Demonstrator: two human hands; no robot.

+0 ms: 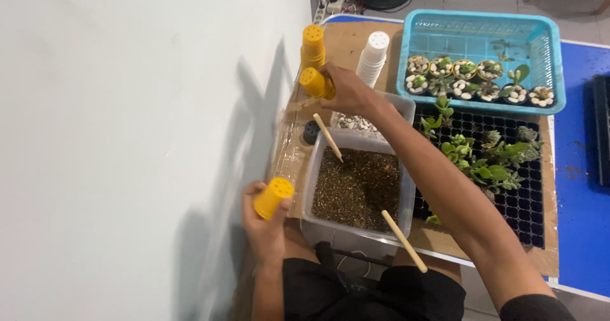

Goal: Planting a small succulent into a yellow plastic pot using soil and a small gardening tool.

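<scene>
Yellow plastic seedling pots are the objects in hand: the left hand (267,229), held low near the lap and beside the white wall (127,136), has its fingers closed round the side wall of one small yellow pot (273,197), turned so its perforated base faces up. The right hand (346,89), arm stretched across the bins, is closed on a second yellow pot (316,82) at the foot of the stack of yellow pots (312,46); whether that pot is free of the stack cannot be told. Such pots look light, thin-walled and somewhat flexible, smooth enough to slip, and nested ones may stick together; a grip round the side wall near the rim appears most secure. Beside them stands a stack of white pots (373,57). A clear bin (309,187) holds dark granular potting mix, with one wooden stick (328,137) standing in it and another wooden stick (404,240) lying over its near rim. A second clear bin (406,105) behind it holds pale pebbles. The blue basket (546,28) contains two rows of potted succulents topped with white stones. A black cell tray (527,206) carries loose green succulents, many cells empty.
</scene>
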